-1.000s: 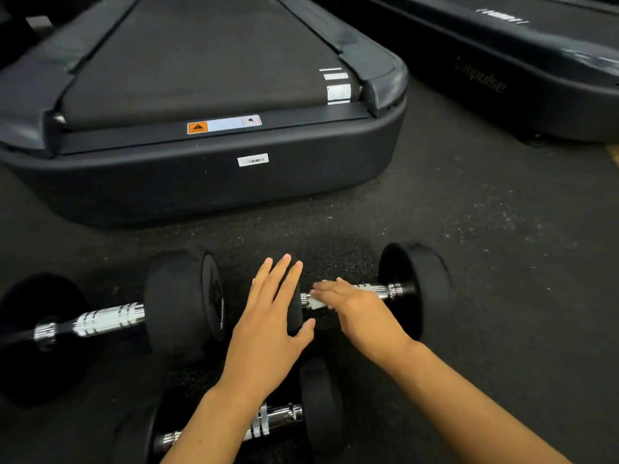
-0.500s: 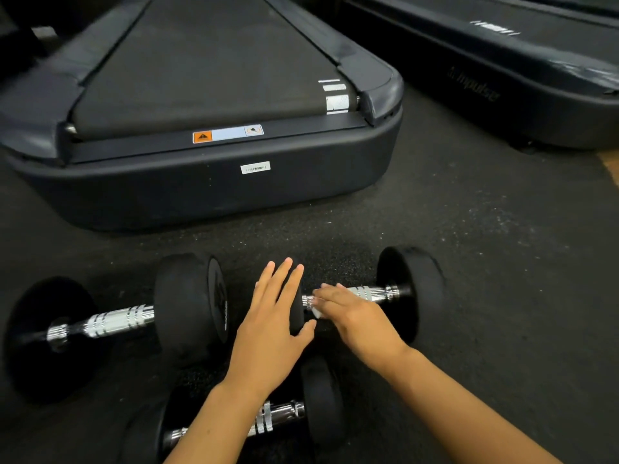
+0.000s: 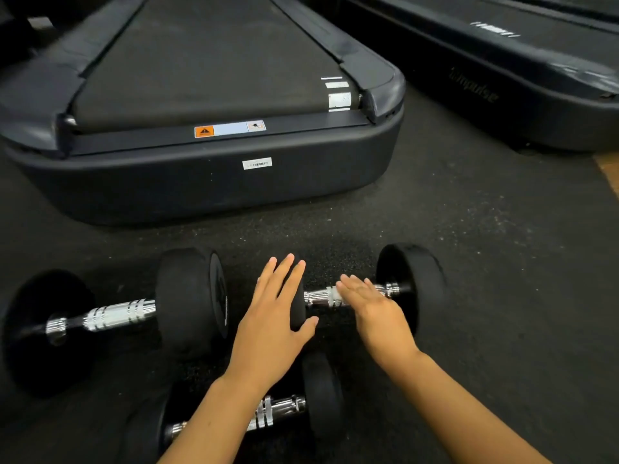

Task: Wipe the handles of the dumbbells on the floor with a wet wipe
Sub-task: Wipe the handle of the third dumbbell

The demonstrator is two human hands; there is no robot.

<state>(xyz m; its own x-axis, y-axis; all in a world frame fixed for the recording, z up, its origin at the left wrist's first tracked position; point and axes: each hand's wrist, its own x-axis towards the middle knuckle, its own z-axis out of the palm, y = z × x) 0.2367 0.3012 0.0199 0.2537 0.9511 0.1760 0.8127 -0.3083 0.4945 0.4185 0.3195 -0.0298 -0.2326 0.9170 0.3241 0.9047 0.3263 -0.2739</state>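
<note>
Three black dumbbells with chrome handles lie on the dark rubber floor. My left hand (image 3: 271, 329) rests flat, fingers straight, on the left head of the right dumbbell (image 3: 415, 279). My right hand (image 3: 375, 313) lies across that dumbbell's handle (image 3: 316, 298) with straight, blurred fingers. A small pale bit of the wet wipe (image 3: 335, 296) shows under the fingertips; the rest is hidden. A larger dumbbell (image 3: 117, 316) lies to the left. A third dumbbell (image 3: 284, 410) lies nearest me, partly under my left forearm.
The rear end of a treadmill (image 3: 214, 182) stands just beyond the dumbbells. A second treadmill (image 3: 485, 88) runs along the upper right. Dark speckled floor (image 3: 502, 262) stretches to the right, with a strip of wooden floor (image 3: 608, 172) at the right edge.
My right hand has slid to the right along the handle, toward the right head. My left hand has stayed on the left head.
</note>
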